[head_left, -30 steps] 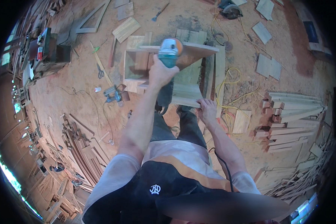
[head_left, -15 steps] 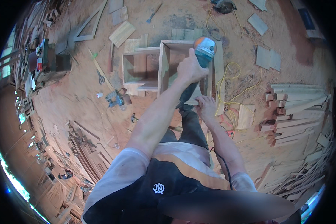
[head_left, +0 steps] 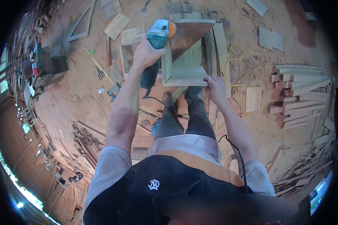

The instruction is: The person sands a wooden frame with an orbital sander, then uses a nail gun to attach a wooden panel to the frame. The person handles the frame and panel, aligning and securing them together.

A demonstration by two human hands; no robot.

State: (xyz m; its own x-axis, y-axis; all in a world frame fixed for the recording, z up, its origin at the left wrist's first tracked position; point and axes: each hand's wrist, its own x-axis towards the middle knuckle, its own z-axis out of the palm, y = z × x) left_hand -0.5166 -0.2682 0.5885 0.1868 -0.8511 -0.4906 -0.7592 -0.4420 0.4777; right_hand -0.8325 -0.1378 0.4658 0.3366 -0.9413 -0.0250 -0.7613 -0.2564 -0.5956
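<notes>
An angle grinder (head_left: 156, 36) with a teal body and an orange disc is gripped in my left hand (head_left: 145, 56). It hangs above the left side of an open wooden box (head_left: 186, 80), its disc near the far left corner; whether it touches the wood I cannot tell. My right hand (head_left: 216, 89) holds the box's near right corner, fingers curled over the board's end. Directly left of this box is a second wooden frame (head_left: 125, 56), partly covered by my left hand and the grinder.
A yellow cord (head_left: 229, 60) loops on the dirt floor to the right, by stacked timber (head_left: 302, 93). Scissors (head_left: 100, 73) and a small white bottle (head_left: 100, 90) lie left. Flat boards (head_left: 117, 25) rest at the far left. My feet stand just before the box.
My left hand has carried the grinder leftward, from the box's right side to its left. My right hand stays at the box's near right corner. The whole view has shifted slightly.
</notes>
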